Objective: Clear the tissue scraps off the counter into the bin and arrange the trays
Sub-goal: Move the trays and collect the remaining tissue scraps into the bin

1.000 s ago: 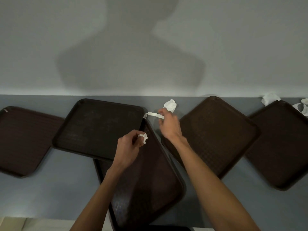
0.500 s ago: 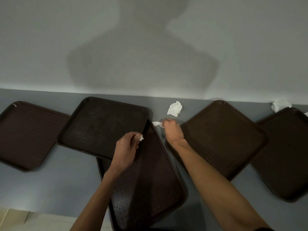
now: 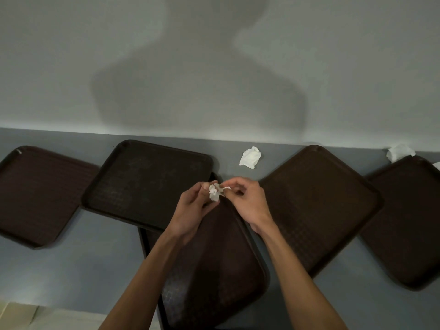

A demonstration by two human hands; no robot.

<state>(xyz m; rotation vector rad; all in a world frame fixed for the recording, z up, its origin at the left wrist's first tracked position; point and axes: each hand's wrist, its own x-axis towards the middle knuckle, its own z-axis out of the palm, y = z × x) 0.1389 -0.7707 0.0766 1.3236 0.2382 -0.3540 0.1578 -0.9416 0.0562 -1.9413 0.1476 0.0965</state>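
Left hand (image 3: 190, 210) grips a crumpled tissue wad (image 3: 215, 191) above the middle tray (image 3: 214, 270); right hand (image 3: 250, 203) pinches its loose tail. Pulled between them, thin paper could tear and drop bits. Another scrap (image 3: 250, 157) lies far on the tabletop (image 3: 83, 270).

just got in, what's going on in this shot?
A person is gathering tissue at a grey counter. The left hand grips a tissue wad over the middle tray, and the right hand pinches a tail of it. A loose scrap lies near the wall, and a second scrap lies at the far right. No bin is in view.
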